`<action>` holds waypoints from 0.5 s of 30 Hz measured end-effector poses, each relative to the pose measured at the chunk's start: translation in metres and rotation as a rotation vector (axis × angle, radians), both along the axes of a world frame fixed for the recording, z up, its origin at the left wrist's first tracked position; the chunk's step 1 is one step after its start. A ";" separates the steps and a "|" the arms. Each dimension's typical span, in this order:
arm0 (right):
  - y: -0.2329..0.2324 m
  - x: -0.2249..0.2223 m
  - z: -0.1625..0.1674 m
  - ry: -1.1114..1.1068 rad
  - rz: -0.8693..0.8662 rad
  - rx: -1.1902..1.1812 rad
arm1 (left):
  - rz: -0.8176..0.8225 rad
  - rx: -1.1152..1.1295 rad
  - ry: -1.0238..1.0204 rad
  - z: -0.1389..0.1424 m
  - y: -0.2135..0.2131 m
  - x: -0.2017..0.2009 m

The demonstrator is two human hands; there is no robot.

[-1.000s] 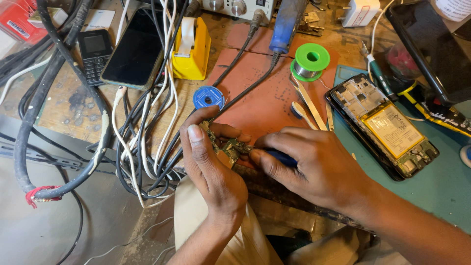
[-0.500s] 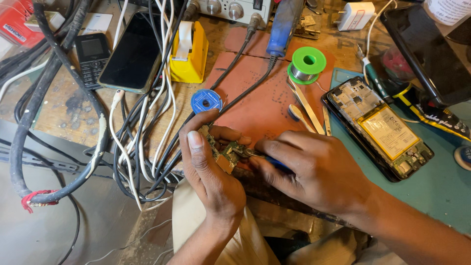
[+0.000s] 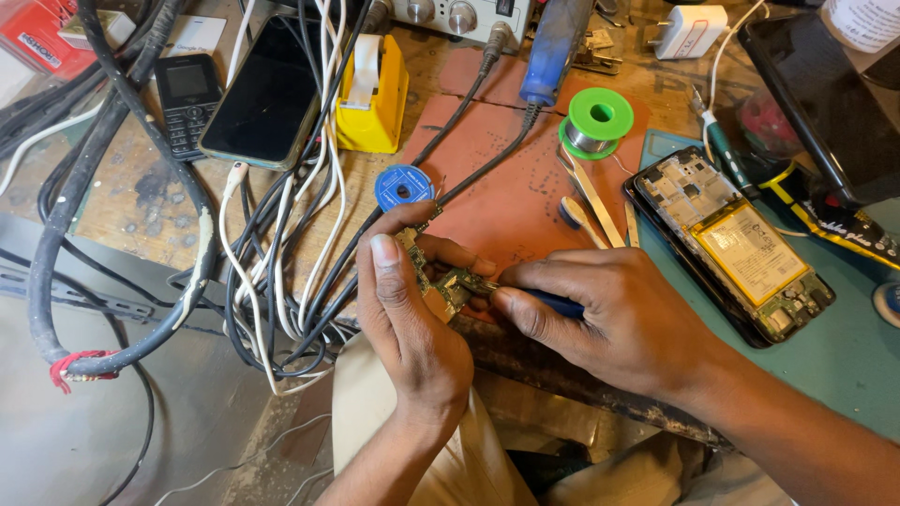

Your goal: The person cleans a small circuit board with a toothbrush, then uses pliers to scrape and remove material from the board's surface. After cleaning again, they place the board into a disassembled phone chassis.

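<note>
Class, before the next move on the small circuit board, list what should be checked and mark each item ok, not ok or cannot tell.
1. Left hand has a firm grip on the circuit board: ok.
2. Right hand holds the blue-handled tool: ok.
3. Tool tip on the right spot: cannot tell, fingers hide it.
4. Board clear of the cables: ok.
5. Opened phone lies apart from both hands: ok.

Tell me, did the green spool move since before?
No. The green spool lies on the red mat beside the tweezers as earlier; only the camera view shifted slightly.
</note>
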State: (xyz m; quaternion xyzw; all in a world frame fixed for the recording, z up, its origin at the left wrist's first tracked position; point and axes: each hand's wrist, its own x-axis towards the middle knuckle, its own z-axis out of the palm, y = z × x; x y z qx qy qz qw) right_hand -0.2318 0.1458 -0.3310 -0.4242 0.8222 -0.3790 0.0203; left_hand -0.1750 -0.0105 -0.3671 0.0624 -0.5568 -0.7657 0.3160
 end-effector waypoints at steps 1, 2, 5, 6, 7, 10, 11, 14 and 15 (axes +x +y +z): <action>0.000 0.000 0.000 -0.009 -0.005 0.005 | -0.007 0.007 -0.006 0.000 0.000 0.000; 0.000 0.000 0.001 -0.015 -0.010 0.009 | -0.013 0.012 -0.008 0.001 -0.001 0.000; -0.001 0.000 0.003 -0.018 -0.013 -0.008 | -0.030 0.009 0.000 0.002 -0.002 0.001; -0.001 0.000 0.004 -0.017 -0.019 -0.004 | -0.039 0.004 0.009 0.002 -0.002 0.000; -0.001 0.000 0.005 -0.018 -0.023 0.001 | -0.045 -0.011 0.006 0.003 -0.002 0.001; -0.003 0.002 0.007 -0.087 -0.055 -0.015 | -0.072 -0.068 0.019 0.005 -0.004 0.001; -0.003 0.002 0.007 -0.120 -0.068 -0.024 | -0.083 -0.093 0.037 0.005 -0.004 0.002; 0.000 0.002 0.008 -0.185 -0.135 0.011 | -0.094 -0.105 0.059 0.007 -0.003 0.001; 0.001 0.002 0.008 -0.133 -0.118 -0.010 | -0.092 -0.098 0.058 0.008 -0.003 0.001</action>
